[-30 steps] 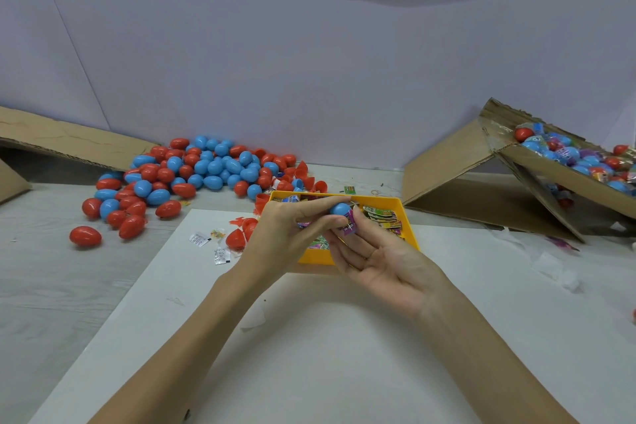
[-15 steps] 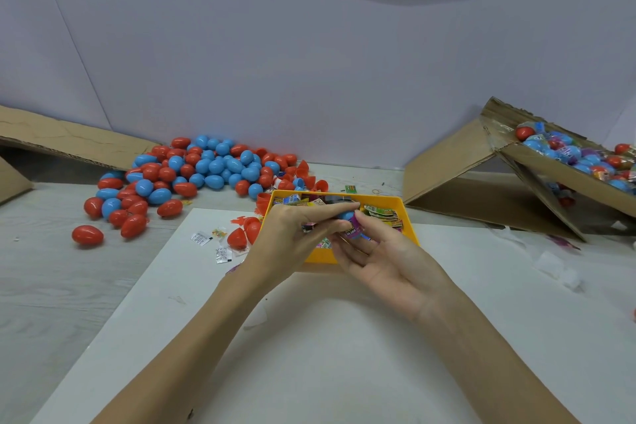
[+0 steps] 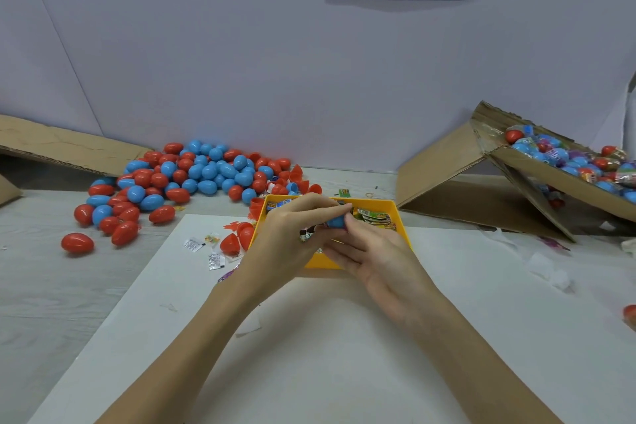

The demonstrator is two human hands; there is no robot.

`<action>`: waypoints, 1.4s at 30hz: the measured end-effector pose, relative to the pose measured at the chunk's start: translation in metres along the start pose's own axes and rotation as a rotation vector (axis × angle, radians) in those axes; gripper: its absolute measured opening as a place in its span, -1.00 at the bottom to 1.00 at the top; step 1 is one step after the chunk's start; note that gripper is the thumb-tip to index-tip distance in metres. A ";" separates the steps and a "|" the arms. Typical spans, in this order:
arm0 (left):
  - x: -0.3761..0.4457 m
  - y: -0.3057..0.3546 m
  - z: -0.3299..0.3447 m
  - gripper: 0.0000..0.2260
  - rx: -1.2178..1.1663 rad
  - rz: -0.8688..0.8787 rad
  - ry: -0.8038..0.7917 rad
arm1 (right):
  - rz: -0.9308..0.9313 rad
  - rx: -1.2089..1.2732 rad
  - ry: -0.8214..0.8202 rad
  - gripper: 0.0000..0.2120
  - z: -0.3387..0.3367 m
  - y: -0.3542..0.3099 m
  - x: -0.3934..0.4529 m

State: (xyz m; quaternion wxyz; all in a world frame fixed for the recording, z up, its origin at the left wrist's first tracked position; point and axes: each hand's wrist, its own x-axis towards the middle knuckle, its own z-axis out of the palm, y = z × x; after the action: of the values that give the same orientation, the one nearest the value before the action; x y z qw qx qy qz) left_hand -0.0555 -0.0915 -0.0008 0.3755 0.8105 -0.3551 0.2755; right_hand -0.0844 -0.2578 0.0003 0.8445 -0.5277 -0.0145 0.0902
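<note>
Blue egg (image 3: 335,221), yellow tray (image 3: 395,206), seemingly multicoloured packets (image 3: 375,218)

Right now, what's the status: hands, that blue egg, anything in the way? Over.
Left hand and right hand both pinch the blue egg, above the yellow tray. Printed packets lie beneath in the tray. Nothing blocks the hands.

**Two hands joined in one pinch**

Both bare forearms reach from the near edge and converge toward the far middle. The left hand (image 3: 289,237) lies back up, its fingers arched over an egg (image 3: 335,221). The right hand (image 3: 375,258) is turned palm up, with its thumb on the same egg and its fingers curled beneath.
</note>
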 end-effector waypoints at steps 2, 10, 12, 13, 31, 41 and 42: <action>0.002 -0.001 -0.003 -0.63 -0.022 0.001 0.009 | -0.043 -0.032 -0.023 -0.72 0.001 -0.001 0.000; -0.001 -0.002 -0.003 -0.60 -0.023 -0.048 -0.024 | -0.153 -0.300 0.118 -0.68 0.008 0.006 0.000; -0.002 -0.002 -0.002 -0.55 0.027 -0.041 -0.018 | -0.260 -0.437 0.175 -0.70 0.007 0.000 -0.001; -0.003 -0.002 -0.002 -0.51 0.049 -0.055 -0.020 | -0.338 -0.550 0.221 -0.69 0.005 -0.005 -0.002; -0.013 -0.020 0.005 -0.75 0.173 -0.120 -0.196 | 0.002 -1.704 0.709 -0.39 -0.106 -0.179 0.083; -0.013 -0.026 0.006 -0.53 0.214 -0.100 -0.240 | 0.301 -1.584 0.691 -0.49 -0.180 -0.234 0.121; -0.013 -0.025 0.006 -0.53 0.219 -0.096 -0.253 | 0.342 -1.602 0.734 -0.49 -0.196 -0.232 0.117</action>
State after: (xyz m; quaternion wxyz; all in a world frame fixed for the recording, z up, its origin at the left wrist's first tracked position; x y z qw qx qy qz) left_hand -0.0420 -0.0797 -0.0237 0.2502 0.8907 -0.3285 0.1902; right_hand 0.0859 -0.5116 0.1127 0.1496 -0.9493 0.2766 0.0032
